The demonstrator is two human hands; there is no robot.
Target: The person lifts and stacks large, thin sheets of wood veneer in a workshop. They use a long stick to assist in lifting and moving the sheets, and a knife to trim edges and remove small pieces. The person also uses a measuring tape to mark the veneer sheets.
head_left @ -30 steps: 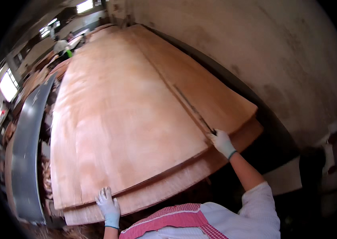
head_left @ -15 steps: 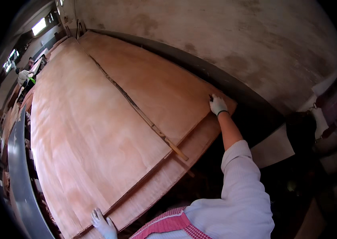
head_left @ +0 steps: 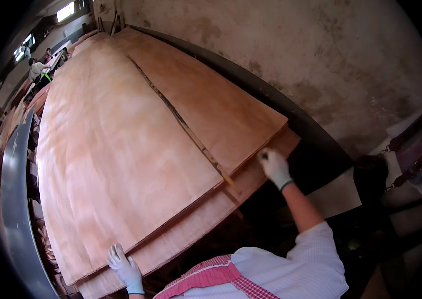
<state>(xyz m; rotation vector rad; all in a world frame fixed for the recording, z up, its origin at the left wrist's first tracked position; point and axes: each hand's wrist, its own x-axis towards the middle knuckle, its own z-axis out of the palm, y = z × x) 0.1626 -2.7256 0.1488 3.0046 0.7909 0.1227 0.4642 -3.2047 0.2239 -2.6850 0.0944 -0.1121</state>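
A large reddish-brown wood veneer sheet (head_left: 106,164) lies over a lower veneer sheet (head_left: 181,234), whose near border sticks out beneath it. A long dark gap (head_left: 176,112) with a pale narrow strip (head_left: 229,182) at its near end runs lengthwise through the upper layer. My left hand (head_left: 125,269), in a white glove, rests on the near left edge with its fingers stretched out. Curled by the right part of the near edge is my gloved right hand (head_left: 274,168). Something small and dark shows at its fingers, too blurred to name.
A bare stained wall (head_left: 320,74) rises behind the stack's right side. Along the left runs a curved grey metal-like panel (head_left: 16,199), with broken wood scraps (head_left: 41,231) beside it. Far left, a person (head_left: 37,71) is at a bench. A bag-like item hangs at the right.
My right hand has come off the upper sheet's right corner and moved down, nearer me. My left hand stays at the near left edge. The view has shifted slightly.
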